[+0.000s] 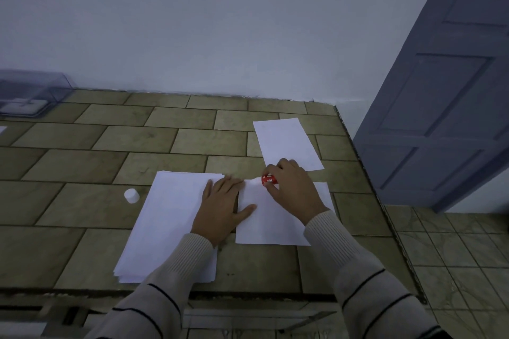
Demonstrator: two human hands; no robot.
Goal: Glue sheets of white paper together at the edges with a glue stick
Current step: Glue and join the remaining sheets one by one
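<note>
Plainly, the right hand [292, 187] is curled round the red glue stick [268, 179], whose tip meets the far edge of the single sheet [270, 220] near its far left corner; the left hand [223, 206] lies flat with straight fingers, palm over the right edge of the paper stack [165, 223], thumb pressing the single sheet's left margin; the hands are close together but not touching. The sheet is light, thin and limp, so I judge it would slide or wrinkle under the drag of the tacky stick unless pinned close to the stroke; a flat palm beside the glued edge is the better hold, not a pinch, which would crease it; the stick itself is small and stiff, easily gripped by its barrel. Its white cap [131, 195] stands on the tiled counter [82, 168], left of the stack; a further sheet [287, 143] lies beyond the right hand, seemingly just apart from the one being glued; a clear plastic box [30, 93] sits far left against the wall.
</note>
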